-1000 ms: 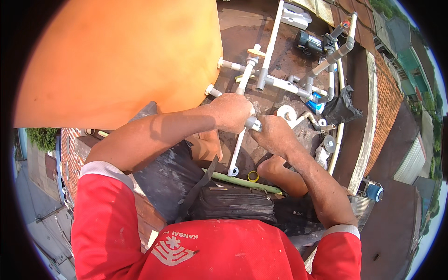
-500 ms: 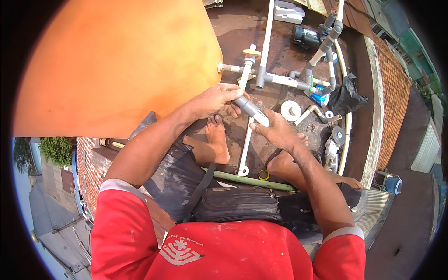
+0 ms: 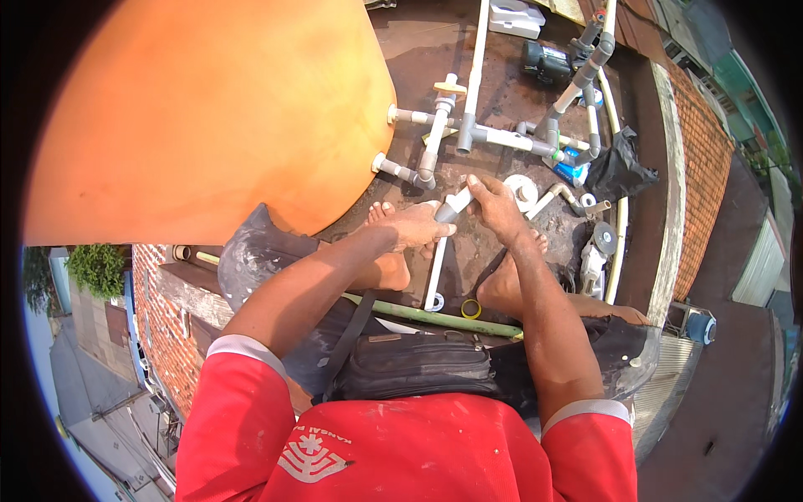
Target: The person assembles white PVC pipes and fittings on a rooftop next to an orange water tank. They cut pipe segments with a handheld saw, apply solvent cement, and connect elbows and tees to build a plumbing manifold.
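My left hand (image 3: 418,226) is wrapped round the grey end of a short PVC pipe piece (image 3: 457,202), which tilts up to the right with its white part uppermost. At that upper white end, my right hand (image 3: 499,209) closes its thumb and fingers on the piece. Behind and below my left hand, a thin white pipe (image 3: 437,269) runs down toward me, its upper part hidden. Beyond my hands, a pipe with an orange-handled valve (image 3: 449,89) joins a grey elbow (image 3: 425,178) near the orange tank (image 3: 226,117).
Grey and white pipework (image 3: 510,140) leads right to a black pump (image 3: 548,64). An angle grinder (image 3: 597,255), a black plastic bag (image 3: 621,167) and a white disc (image 3: 522,192) lie at right. A yellow tape roll (image 3: 470,309) and a green pole (image 3: 435,317) lie nearer me.
Both hands have moved, the left lower and to the right, the right slightly up. The pipe piece has swung so its white end points up-right. The elbow by the tank now shows.
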`<state>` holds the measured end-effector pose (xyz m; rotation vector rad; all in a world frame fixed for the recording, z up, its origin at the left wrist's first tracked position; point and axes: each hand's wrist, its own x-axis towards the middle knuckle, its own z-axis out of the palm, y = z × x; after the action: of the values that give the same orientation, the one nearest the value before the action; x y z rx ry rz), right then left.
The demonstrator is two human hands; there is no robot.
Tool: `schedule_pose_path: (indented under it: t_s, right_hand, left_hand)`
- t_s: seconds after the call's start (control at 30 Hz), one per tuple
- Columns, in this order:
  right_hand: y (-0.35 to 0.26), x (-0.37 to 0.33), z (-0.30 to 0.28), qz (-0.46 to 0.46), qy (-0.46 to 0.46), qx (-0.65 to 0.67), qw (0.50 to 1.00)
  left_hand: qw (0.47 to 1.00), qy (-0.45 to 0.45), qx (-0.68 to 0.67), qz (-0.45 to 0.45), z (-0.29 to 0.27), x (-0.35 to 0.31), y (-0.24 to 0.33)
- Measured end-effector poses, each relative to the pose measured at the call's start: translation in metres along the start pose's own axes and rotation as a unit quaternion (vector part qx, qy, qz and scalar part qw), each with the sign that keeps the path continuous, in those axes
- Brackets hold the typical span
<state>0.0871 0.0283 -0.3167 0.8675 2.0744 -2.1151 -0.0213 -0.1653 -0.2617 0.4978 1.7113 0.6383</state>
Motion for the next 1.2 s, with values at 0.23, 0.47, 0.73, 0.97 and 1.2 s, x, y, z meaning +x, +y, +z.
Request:
schedule_pose_path:
  t_s: [0.23,0.47,0.73,0.97,1.2]
  right_hand:
    - [0.064,0.056,-0.060,-0.003,0.298,-0.457,0.838]
    - [0.090,0.076,-0.084,-0.035,0.191,-0.568,0.800]
    - [0.086,0.076,-0.090,-0.074,0.176,-0.551,0.812]
    - [0.057,0.047,-0.115,-0.025,0.377,-0.387,0.841]
    - [0.024,0.014,-0.098,-0.002,0.358,0.110,0.927]
  left_hand:
    - [0.983,0.178,-0.050,0.011,0.039,0.093,-0.064]
    - [0.976,0.140,-0.165,-0.003,0.077,0.124,-0.045]
    - [0.974,0.093,-0.201,0.038,0.070,0.149,-0.051]
    - [0.969,0.051,-0.236,0.057,0.073,0.150,-0.028]
    - [0.937,0.021,-0.345,0.057,0.079,0.146,-0.017]
